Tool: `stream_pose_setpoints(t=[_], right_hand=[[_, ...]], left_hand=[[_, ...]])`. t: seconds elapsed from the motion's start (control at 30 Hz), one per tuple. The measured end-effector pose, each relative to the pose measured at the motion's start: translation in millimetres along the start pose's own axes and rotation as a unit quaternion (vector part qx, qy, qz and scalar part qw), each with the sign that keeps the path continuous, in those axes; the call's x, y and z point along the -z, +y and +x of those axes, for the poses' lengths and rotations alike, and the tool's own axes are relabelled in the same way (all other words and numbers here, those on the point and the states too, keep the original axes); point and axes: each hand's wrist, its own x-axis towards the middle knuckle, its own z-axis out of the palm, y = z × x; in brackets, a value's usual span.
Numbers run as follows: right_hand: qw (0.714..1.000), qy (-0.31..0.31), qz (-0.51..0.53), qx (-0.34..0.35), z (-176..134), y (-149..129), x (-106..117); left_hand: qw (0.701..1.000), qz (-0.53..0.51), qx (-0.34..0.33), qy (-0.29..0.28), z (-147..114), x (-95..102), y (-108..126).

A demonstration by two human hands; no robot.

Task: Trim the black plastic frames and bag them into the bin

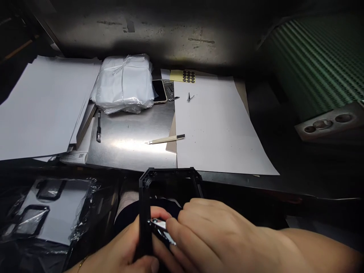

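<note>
My left hand (131, 242) is closed around the left side of a black plastic frame (144, 204) with cut-off corners, held up in front of the bench edge. In my right hand (210, 235) is a shiny nail clipper (160, 224), pinched between fingers and thumb. Its tip touches or nearly touches the inner edge of the frame's left side. My hands hide the lower part of the frame. Farther off, a second small nail clipper (189, 97) stands partly opened on a white paper sheet (218, 129).
A craft knife (166, 139) lies across the sheet's left edge on the metal bench (127, 132). A pen (98, 127), stacked plastic bags (123, 83), a phone (159, 91), a yellow sticker sheet (176, 76) and a paper stack (45, 102) surround it. More black frames (34, 220) lie in plastic at lower left.
</note>
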Motion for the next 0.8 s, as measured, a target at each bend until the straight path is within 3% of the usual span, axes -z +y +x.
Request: stream_pose_setpoints(t=[0.1,0.17,0.23,0.3,0.37,0.43,0.5,0.6,0.7,0.73,0.8], right_hand=[[0.983,-0.062,0.164,0.05,3,15,6],[0.949,-0.147,0.278,0.034,1,25,13],[0.922,-0.189,0.339,-0.01,-6,33,21],[0.92,-0.163,0.347,-0.082,-18,39,26],[0.92,-0.087,0.344,-0.169,-29,44,24],[0.906,0.008,0.333,-0.263,-38,49,16],[0.877,0.061,0.354,-0.317,-40,53,3],[0.819,0.08,0.475,-0.313,-37,56,-16],[0.776,0.105,0.553,-0.284,-33,63,-17],[0.781,0.09,0.555,-0.273,-32,67,-12],[0.821,-0.01,0.526,-0.224,-30,76,2]], left_hand=[[1.0,-0.007,0.026,0.008,-1,2.1,-4],[0.999,0.005,0.042,0.028,-4,5.2,-8],[0.998,0.012,0.046,0.036,-7,9.0,-10],[0.999,0.003,0.036,0.028,-8,12.7,-13],[0.999,-0.027,0.008,0.035,-6,14.6,-15],[0.993,-0.081,-0.058,0.068,1,13.7,-20],[0.976,-0.136,-0.142,0.093,11,9.6,-25],[0.961,-0.148,-0.221,0.082,24,3.1,-34],[0.977,-0.099,-0.191,0.013,27,7.6,-38],[0.981,-0.098,-0.163,-0.025,26,12.4,-38],[0.981,-0.12,-0.12,-0.096,24,24.3,-31]])
